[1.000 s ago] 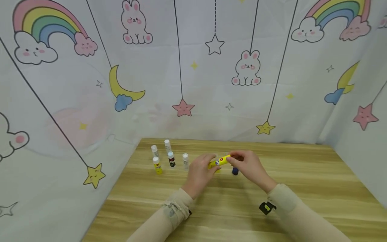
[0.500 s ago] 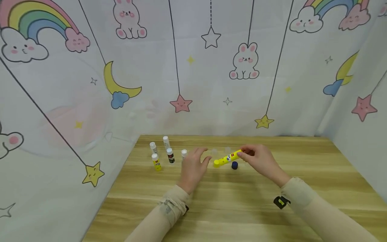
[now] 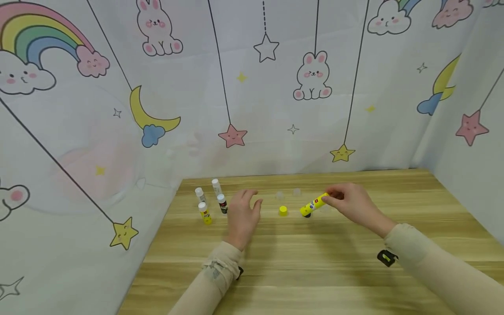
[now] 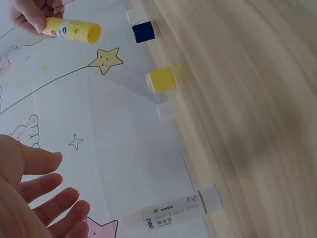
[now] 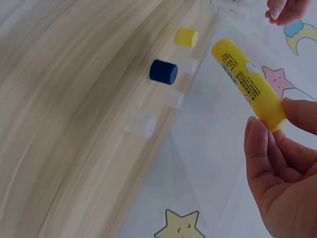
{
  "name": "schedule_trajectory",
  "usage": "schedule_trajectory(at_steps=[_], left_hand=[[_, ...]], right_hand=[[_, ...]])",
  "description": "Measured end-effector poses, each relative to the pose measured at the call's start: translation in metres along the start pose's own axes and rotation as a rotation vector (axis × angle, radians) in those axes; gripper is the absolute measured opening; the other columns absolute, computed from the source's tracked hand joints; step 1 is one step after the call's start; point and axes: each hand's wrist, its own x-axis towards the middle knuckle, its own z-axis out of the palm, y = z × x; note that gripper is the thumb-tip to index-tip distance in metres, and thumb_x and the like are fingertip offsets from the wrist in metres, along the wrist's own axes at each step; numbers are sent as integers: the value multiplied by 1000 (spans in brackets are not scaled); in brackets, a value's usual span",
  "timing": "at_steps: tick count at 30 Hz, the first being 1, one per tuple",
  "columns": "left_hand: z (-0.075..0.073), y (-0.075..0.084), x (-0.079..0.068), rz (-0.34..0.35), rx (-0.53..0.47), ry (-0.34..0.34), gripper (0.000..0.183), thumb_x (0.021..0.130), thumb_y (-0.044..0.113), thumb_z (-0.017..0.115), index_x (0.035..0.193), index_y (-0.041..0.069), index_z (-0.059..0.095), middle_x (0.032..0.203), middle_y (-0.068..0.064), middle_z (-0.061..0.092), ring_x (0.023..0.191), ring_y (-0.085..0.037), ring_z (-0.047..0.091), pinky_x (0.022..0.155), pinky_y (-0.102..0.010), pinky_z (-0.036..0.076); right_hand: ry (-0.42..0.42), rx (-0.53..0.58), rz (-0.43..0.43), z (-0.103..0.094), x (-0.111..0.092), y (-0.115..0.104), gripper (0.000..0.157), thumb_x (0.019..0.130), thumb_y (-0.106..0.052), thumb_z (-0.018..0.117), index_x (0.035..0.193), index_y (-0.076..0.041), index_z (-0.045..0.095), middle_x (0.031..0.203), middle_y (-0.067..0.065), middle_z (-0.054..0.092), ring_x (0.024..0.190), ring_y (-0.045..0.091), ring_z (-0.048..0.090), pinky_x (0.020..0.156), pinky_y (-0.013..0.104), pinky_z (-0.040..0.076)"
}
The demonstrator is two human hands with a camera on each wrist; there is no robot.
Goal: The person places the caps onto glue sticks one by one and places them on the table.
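My right hand (image 3: 356, 208) pinches a yellow glue stick (image 3: 313, 204) by one end between thumb and fingers. The tube tilts, its free end pointing down and left over a dark blue cap (image 5: 163, 72) on the table. My left hand (image 3: 242, 216) holds nothing, its fingers spread and slightly bent. In the left wrist view a white glue stick (image 4: 173, 212) stands beside that hand; the hand hides it in the head view. Between the hands a yellow cap (image 3: 283, 211) sits on the wood.
Clear caps (image 3: 297, 191) (image 5: 141, 123) stand behind and right of the blue one. At the left of the table (image 3: 291, 271) are several upright glue sticks, including a yellow one (image 3: 204, 213) and a black-labelled one (image 3: 222, 204). A printed curtain (image 3: 271, 109) hangs behind.
My left hand has let go of the yellow glue stick and moved left. The right hand has carried the stick rightward, from above the yellow cap to over the blue one.
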Motion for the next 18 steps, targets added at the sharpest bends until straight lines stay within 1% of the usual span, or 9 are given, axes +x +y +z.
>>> schedule_trajectory(at_steps=[3, 6, 10, 15, 18], left_hand=[[0, -5, -1, -18, 11, 23, 27, 80, 7, 86, 103, 6, 74, 100, -8, 70, 90, -27, 67, 78, -41, 55], [2, -8, 0, -29, 18, 29, 26, 80, 8, 86, 103, 6, 73, 102, -8, 69, 91, -28, 65, 78, -44, 54], [3, -12, 0, -47, 24, 23, 25, 82, 9, 84, 105, 6, 73, 105, -9, 67, 94, -29, 64, 82, -45, 53], [5, -16, -3, -82, 27, 22, 29, 81, 8, 85, 107, 5, 72, 108, -11, 67, 99, -31, 63, 85, -46, 53], [6, -17, -4, -102, 30, 14, 31, 81, 7, 85, 108, 5, 71, 110, -13, 66, 101, -32, 63, 86, -47, 53]], right_hand=[[-4, -41, -10, -7, -3, 4, 13, 93, -22, 75, 100, -11, 75, 86, -6, 70, 75, 12, 64, 67, 33, 53], [-6, -76, -17, -16, -5, 9, 11, 92, -20, 76, 99, -11, 75, 85, -6, 70, 74, 11, 63, 65, 32, 53], [-11, -108, -34, -26, -9, 15, 9, 92, -20, 77, 96, -13, 75, 82, -6, 69, 72, 11, 62, 64, 32, 52], [-12, -137, -53, -35, -17, 23, 7, 90, -19, 78, 93, -14, 74, 79, -8, 68, 70, 10, 61, 63, 30, 51], [-9, -153, -49, -39, -22, 28, 7, 89, -18, 79, 92, -13, 75, 78, -8, 67, 68, 10, 59, 61, 29, 50]])
